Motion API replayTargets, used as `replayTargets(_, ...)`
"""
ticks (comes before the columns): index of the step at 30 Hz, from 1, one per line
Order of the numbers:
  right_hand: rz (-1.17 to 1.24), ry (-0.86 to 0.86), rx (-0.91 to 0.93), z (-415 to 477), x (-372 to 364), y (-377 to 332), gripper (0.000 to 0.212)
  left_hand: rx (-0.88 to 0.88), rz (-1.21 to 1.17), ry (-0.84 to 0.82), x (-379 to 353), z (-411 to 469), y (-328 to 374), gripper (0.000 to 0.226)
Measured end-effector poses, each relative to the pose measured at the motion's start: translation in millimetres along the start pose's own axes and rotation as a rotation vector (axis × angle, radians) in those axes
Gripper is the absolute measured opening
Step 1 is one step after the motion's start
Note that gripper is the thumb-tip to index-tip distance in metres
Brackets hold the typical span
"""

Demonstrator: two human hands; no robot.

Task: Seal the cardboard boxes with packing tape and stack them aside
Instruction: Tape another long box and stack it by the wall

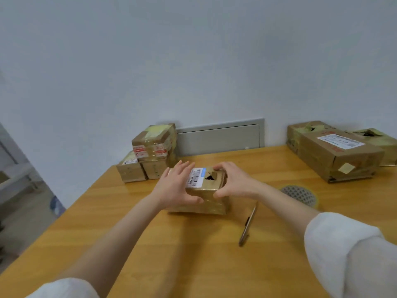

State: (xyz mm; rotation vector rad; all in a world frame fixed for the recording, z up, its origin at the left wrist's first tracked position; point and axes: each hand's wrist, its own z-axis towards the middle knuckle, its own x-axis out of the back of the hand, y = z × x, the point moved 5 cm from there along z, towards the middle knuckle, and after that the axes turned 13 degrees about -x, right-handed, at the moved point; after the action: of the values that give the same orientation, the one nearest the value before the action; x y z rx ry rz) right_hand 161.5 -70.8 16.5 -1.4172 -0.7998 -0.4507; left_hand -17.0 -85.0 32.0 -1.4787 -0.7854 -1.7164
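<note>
A small cardboard box [202,196] sits near the middle of the wooden table [171,244], held between both hands. On its top are a white barcode label [196,177] and a dark triangular tear [210,177]. The left hand [176,186] lies flat against the box's left side, fingers straight and slightly spread, thumb stretched along the near face. The right hand [232,181] grips the right side, fingers curled over the top edge and thumb pressed on the near corner.

At the table's far left, by the wall, 3 taped boxes [150,151] are stacked, 1 on top of 2. At the far right lies a long labelled box [335,151] with another box [378,143] behind it. A slim pen-like tool [248,224] and a round mesh-patterned object [299,194] lie to the right of the held box.
</note>
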Motion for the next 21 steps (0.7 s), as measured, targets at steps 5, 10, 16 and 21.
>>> replayTargets(5,0.018,-0.085,-0.014,-13,-11,1,0.082,0.047,-0.012,-0.177,-19,-15,-2,0.108)
replayTargets(10,-0.008,-0.126,-0.057,-16,-18,14,0.082,0.012,0.009,-0.125,-29,-14,2,0.092)
replayTargets(16,-0.090,0.160,0.023,-28,-12,10,0.092,-0.015,-0.010,-0.111,-32,-12,1,0.089)
replayTargets(21,-0.246,0.305,0.124,-46,-22,10,0.066,-0.037,-0.036,0.000,-33,-14,9,0.084)
